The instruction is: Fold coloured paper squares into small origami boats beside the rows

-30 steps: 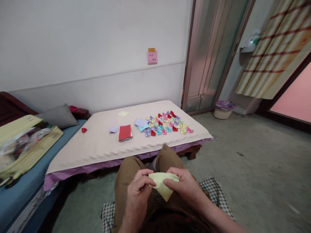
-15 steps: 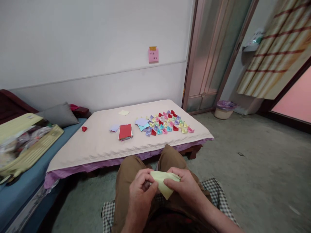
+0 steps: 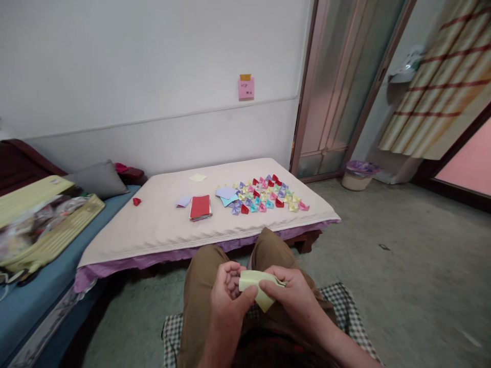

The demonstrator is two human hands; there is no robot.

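A pale yellow-green sheet of paper (image 3: 256,282), folded, is held between my hands above my lap. My right hand (image 3: 288,291) pinches its right part, thumb on top and fingers behind. At its left edge is my left hand (image 3: 228,294), with the thumb pressed on the paper's lower left and the fingers curled beside and behind it. On the low bed in front lie many small folded paper pieces (image 3: 264,197) in red, pink, blue, purple, yellow and green. A stack of paper with a red sheet on top (image 3: 200,206) lies left of them.
Purple and blue sheets (image 3: 227,193), another purple sheet (image 3: 183,202), a yellow sheet (image 3: 198,177) and a red folded piece (image 3: 136,202) lie on the bed's cover (image 3: 153,230). A lined bin (image 3: 356,176) stands by the door. A bag (image 3: 49,220) lies at left.
My left fingers have loosened and uncurled somewhat at the paper's left edge, the thumb staying on it. My right hand keeps its pinch. The view has shifted slightly.
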